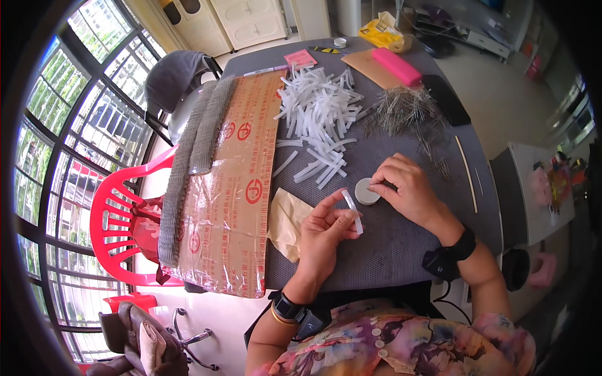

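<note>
A short white plastic strip (357, 220) is pinched between the thumb and fingers of my left hand (322, 227), above the near part of the table. My right hand (406, 187) is closed in a pinch at the edge of a small round whitish container (364, 194). Whatever lies between those right fingertips is too small to make out. Beyond my hands spreads a heap of similar white strips (318, 106). To its right lies a tangled pile of thin grey wire-like pieces (407, 113), with some scattered toward my right hand.
Brown printed cardboard (238, 188) bearing rows of grey bundled pieces (213, 122) covers the table's left side. A cream cloth (285, 222) lies beside my left hand. A thin wooden stick (466, 174), pink case (397, 67) and black tray-like object (446, 100) are on the right.
</note>
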Tool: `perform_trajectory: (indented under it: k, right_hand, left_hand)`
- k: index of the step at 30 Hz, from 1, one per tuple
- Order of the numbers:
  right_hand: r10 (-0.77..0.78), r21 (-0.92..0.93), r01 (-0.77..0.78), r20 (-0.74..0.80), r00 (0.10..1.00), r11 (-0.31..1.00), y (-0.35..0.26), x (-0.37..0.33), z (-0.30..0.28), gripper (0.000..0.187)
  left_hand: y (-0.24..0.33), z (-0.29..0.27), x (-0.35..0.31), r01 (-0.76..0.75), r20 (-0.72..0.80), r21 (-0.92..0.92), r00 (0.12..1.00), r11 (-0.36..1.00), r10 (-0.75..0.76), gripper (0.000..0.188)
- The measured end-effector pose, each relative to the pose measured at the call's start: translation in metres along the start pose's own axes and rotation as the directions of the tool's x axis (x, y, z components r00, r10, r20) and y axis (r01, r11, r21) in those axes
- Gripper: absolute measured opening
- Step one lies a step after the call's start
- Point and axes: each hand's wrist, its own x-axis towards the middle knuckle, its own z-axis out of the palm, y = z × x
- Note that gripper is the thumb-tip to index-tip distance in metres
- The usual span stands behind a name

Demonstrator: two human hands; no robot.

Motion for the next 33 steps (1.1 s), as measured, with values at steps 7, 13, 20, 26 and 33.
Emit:
perform_trajectory:
  k: [7, 13, 20, 26, 33]
  right_hand:
    - [-0.021, -0.032, 0.021, 0.0, 1.0, 0.999, -0.001, 0.0, -0.002, 0.011]
    - [0.42, 0.652, -0.357, 0.064, 0.905, 0.669, -0.003, -0.002, -0.002, 0.009]
    - [0.368, 0.701, -0.312, 0.075, 0.927, 0.642, -0.019, -0.008, 0.001, 0.009]
    - [0.329, 0.677, -0.275, 0.05, 0.943, 0.683, -0.02, -0.009, 0.004, 0.009]
    - [0.326, 0.686, -0.276, 0.06, 0.943, 0.673, -0.018, -0.008, 0.006, 0.009]
  left_hand:
    - [-0.001, 0.001, 0.0, 0.064, 0.017, -0.037, 0.998, 0.997, -0.063, 0.042]
    - [-0.002, 0.0, 0.001, 0.077, 0.028, -0.026, 0.997, 0.997, -0.076, 0.042]
    - [-0.002, -0.002, 0.001, 0.079, 0.066, -0.034, 0.995, 0.996, -0.076, 0.039]
    - [-0.002, -0.001, 0.001, 0.095, 0.064, -0.049, 0.994, 0.994, -0.092, 0.04]
    - [-0.001, -0.001, 0.002, 0.088, 0.062, -0.042, 0.994, 0.995, -0.085, 0.041]
